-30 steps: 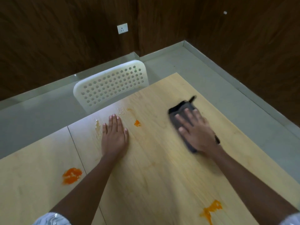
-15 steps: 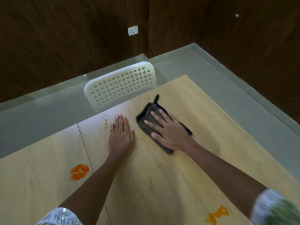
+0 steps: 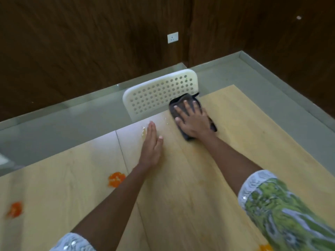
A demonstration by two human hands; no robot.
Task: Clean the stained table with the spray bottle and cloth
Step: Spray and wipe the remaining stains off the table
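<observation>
Currently, I read the scene from left to right. Two orange stains [image 3: 116,178] lie on the table [image 3: 181,196] to the left of my left hand [image 3: 151,147]. That hand sits edge-on with straight, closed fingers, a wet smear [image 3: 144,132] just beside its fingertips. My right hand [image 3: 193,121] presses flat, fingers spread, on the dark cloth [image 3: 187,136] at the far edge by the chair [image 3: 154,96]. The cloth looks soft, light and limp; I judge palm pressure at its centre controls it best. No spray bottle is in view.
</observation>
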